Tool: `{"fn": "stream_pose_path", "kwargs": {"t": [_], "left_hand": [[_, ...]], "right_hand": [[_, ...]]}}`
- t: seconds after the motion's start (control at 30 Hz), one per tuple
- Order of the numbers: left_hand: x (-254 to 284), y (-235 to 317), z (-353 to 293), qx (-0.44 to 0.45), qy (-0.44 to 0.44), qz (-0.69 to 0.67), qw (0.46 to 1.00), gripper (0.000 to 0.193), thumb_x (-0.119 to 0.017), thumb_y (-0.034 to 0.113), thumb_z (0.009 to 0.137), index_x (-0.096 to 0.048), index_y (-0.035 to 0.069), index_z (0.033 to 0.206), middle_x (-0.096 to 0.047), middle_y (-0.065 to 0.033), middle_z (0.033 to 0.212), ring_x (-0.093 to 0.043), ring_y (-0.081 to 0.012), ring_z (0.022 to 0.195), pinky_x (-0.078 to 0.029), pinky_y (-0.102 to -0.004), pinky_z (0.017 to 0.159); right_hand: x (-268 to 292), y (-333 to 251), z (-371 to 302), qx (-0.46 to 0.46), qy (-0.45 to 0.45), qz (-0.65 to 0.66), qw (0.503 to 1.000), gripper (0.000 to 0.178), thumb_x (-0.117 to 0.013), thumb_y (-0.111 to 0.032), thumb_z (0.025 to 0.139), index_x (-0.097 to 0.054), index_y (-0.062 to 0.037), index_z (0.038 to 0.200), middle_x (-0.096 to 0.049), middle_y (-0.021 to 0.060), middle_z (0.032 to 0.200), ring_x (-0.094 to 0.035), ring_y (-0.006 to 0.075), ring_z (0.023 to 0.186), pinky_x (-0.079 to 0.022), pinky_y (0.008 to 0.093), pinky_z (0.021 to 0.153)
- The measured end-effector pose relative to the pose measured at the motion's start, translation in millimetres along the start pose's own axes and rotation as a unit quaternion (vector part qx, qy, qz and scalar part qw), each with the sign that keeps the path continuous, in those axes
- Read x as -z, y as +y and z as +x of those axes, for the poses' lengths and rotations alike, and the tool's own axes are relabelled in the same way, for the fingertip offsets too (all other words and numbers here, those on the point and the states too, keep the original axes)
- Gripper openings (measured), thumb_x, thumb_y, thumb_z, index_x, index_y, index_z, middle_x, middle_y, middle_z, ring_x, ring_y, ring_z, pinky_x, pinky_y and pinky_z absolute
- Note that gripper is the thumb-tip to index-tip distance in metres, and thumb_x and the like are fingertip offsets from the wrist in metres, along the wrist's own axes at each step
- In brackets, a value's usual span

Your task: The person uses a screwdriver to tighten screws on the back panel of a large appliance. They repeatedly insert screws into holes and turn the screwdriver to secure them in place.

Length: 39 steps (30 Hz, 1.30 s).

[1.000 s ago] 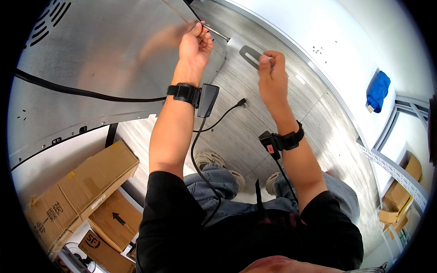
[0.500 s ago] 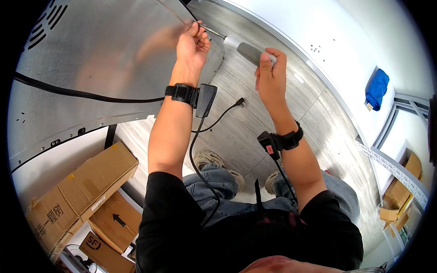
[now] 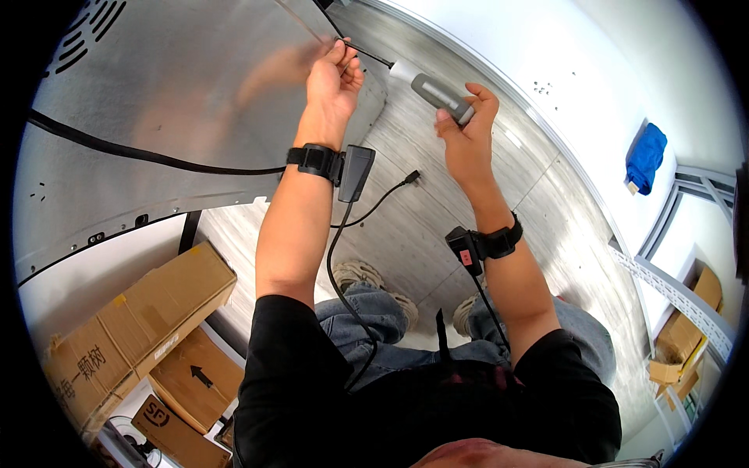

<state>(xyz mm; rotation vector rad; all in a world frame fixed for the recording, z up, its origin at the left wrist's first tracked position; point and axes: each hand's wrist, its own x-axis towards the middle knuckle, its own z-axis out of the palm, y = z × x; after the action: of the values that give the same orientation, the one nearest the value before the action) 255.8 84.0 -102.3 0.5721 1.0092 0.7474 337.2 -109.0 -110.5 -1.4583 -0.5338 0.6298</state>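
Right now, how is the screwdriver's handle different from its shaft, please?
The handle is thick, while the shaft is thin. The handle is white and grey; the shaft looks dark. The right hand is at the handle's rear end, whereas the left hand pinches the shaft near its far end. Both are straight and lie along one line.

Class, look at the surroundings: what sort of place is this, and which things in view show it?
Probably a workshop or storeroom, though the view doesn't settle which: a screwdriver held at a vented sheet-metal panel, cardboard boxes at lower left, and a perforated metal rail at right.
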Motion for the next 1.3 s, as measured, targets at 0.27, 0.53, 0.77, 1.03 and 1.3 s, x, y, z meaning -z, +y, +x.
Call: {"fn": "stream_pose_path", "kwargs": {"t": [0.27, 0.53, 0.77, 1.03, 1.3], "left_hand": [[0, -3, 0, -0.007, -0.001, 0.011, 1.000, 0.014, -0.055, 0.020, 0.092, -0.063, 0.008, 0.094, -0.060, 0.0015, 0.078, -0.053, -0.0095, 0.065, -0.045, -0.0235, 0.061], [5, -7, -1, -0.031, -0.051, 0.039, 0.997, 0.017, -0.053, 0.019, 0.094, -0.058, 0.008, 0.105, -0.064, -0.0024, 0.094, -0.061, -0.0110, 0.075, -0.051, -0.0238, 0.066], [7, -7, -6, -0.049, -0.109, 0.019, 0.993, 0.018, -0.049, 0.015, 0.095, -0.056, 0.004, 0.107, -0.063, -0.0063, 0.098, -0.064, -0.0190, 0.089, -0.056, -0.0279, 0.073], [9, -14, -3, -0.066, -0.090, 0.060, 0.992, 0.017, -0.049, 0.010, 0.094, -0.054, 0.003, 0.109, -0.063, -0.0080, 0.100, -0.065, -0.0216, 0.088, -0.057, -0.0272, 0.071], [13, -13, -4, -0.074, -0.153, 0.060, 0.984, 0.015, -0.051, 0.010, 0.094, -0.056, 0.001, 0.104, -0.064, -0.0102, 0.098, -0.066, -0.0203, 0.084, -0.057, -0.0275, 0.071]], "right_hand": [[-2, 10, 0, 0.035, 0.021, -0.023, 0.999, 0.043, -0.055, -0.026, 0.093, -0.034, 0.0021, 0.117, -0.051, 0.0088, 0.082, -0.050, 0.0133, 0.068, -0.042, 0.0292, 0.059], [-6, 6, -3, 0.032, 0.052, 0.044, 0.997, 0.040, -0.056, -0.027, 0.092, -0.037, 0.0015, 0.114, -0.053, 0.0112, 0.085, -0.053, 0.0146, 0.070, -0.044, 0.0314, 0.059], [9, -4, 3, -0.086, -0.076, -0.176, 0.978, 0.042, -0.061, -0.026, 0.088, -0.038, -0.0002, 0.112, -0.048, 0.0152, 0.099, -0.053, 0.0204, 0.073, -0.045, 0.0334, 0.061], [-14, 24, -8, 0.132, 0.059, -0.048, 0.988, 0.038, -0.064, -0.025, 0.086, -0.047, 0.0028, 0.105, -0.057, 0.0132, 0.095, -0.055, 0.0205, 0.062, -0.045, 0.0346, 0.057], [-5, 5, -2, -0.055, -0.009, -0.042, 0.998, 0.027, -0.058, -0.021, 0.091, -0.047, -0.0007, 0.106, -0.057, 0.0097, 0.084, -0.055, 0.0155, 0.061, -0.046, 0.0303, 0.058]]}}
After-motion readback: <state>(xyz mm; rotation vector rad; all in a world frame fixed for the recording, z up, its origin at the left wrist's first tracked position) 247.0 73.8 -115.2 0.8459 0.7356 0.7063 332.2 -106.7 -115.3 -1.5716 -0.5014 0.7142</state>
